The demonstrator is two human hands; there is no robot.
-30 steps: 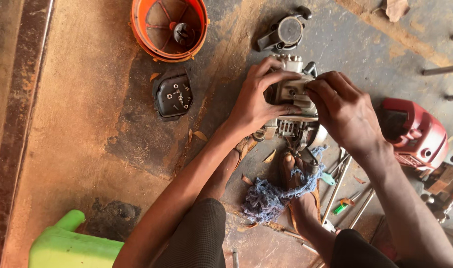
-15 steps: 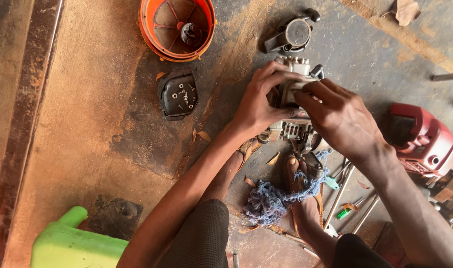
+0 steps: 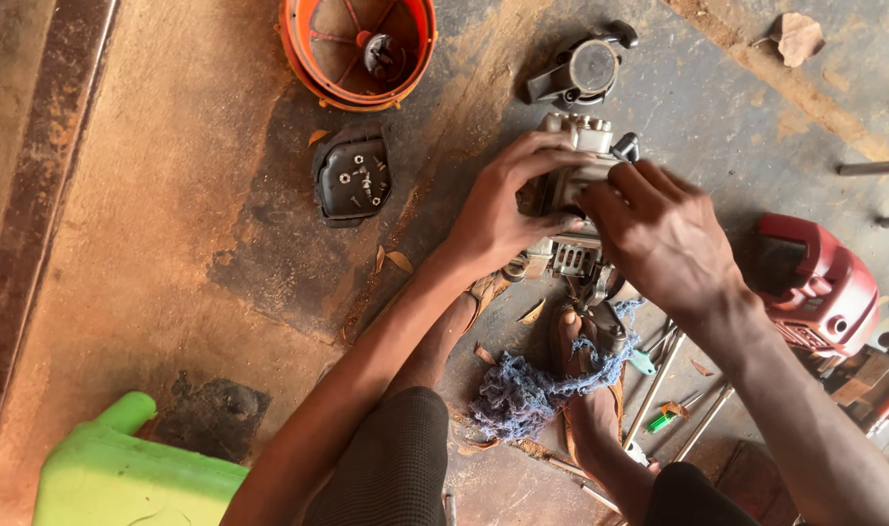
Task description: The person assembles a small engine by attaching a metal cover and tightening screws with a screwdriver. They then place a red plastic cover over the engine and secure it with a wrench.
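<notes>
Head view: both hands on a small engine

Left hand point(image 3: 503, 209) and right hand point(image 3: 663, 234) both clasp the grey metal small engine block point(image 3: 573, 195) on the oily concrete floor point(image 3: 191, 244), above a blue rag point(image 3: 522, 394).

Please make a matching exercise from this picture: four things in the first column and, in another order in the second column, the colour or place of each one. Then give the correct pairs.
Things:
1. round fan housing
2. plastic container
3. tangle of thread
4. engine cover

Colour and place:
A. red, on the floor beside the right hand
B. bright green, bottom left corner
C. orange, at the top edge, left of centre
D. blue-grey, below the metal engine part that both hands hold

The left hand grips that part too.

Pairs: 1-C, 2-B, 3-D, 4-A
</notes>
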